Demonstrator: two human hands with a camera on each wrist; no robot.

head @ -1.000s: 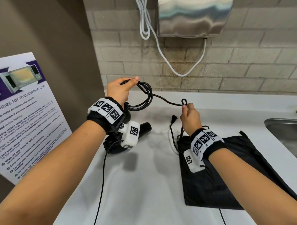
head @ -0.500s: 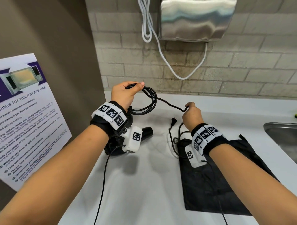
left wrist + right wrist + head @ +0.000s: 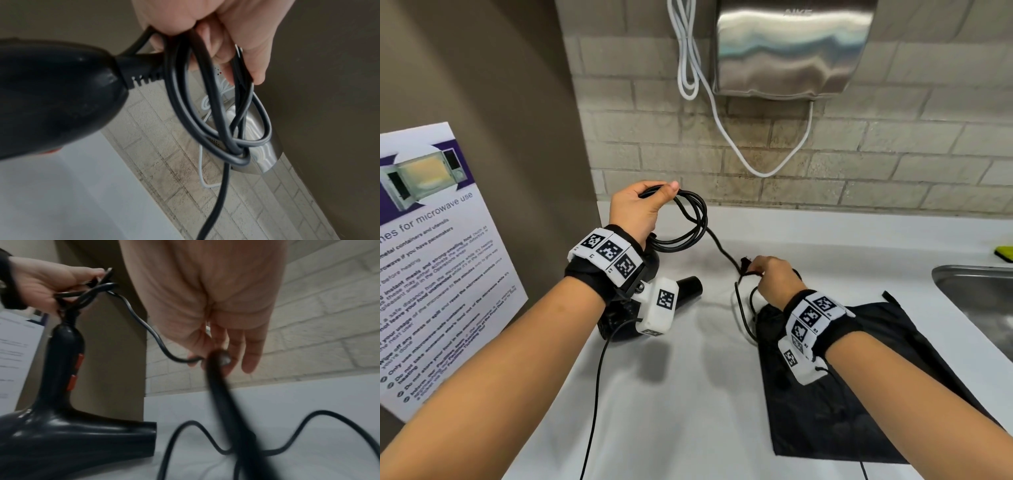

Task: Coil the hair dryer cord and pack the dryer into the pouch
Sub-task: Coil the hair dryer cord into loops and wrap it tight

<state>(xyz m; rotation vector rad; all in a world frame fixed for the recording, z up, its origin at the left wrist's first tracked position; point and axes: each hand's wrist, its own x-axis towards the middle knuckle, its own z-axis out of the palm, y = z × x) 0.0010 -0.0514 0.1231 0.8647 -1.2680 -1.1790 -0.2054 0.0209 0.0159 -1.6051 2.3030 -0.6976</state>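
Down close to the person, the black pouch [image 3: 859, 394] lay flat on the white desk [image 3: 688, 394], partly under the right forearm. Its mouth looked closed and floppy, so the dryer might not slide in unless someone opened it first.

Just past it, the right hand [image 3: 774, 282] pinched the cord [image 3: 719, 246] near its loose end. The thumb and first fingers [image 3: 224, 360] were curled on it, and the other fingers hung straighter. More slack cord lay in wiggly bends on the desk, touching the pouch's top edge. That slack could snag on the pouch or twist into a knot when pulled up. The plug seemed to sit right by the right hand, but it was too small to be sure.

Over on the other side, the hair dryer [image 3: 681, 286] rested on the desk below the left wrist, its handle pointing up. If the cord was tugged hard, the dryer could tip or slide.

A bit farther, the left hand [image 3: 640, 212] was closed around the loops of cord already made. The left wrist view showed the loops crossing each other at the bottom, not lying neat. They could tangle, or slip out if the grip went loose while a new loop was added.

At the back, a white cable [image 3: 722, 113] hung on the brick wall, well apart from the black cord.
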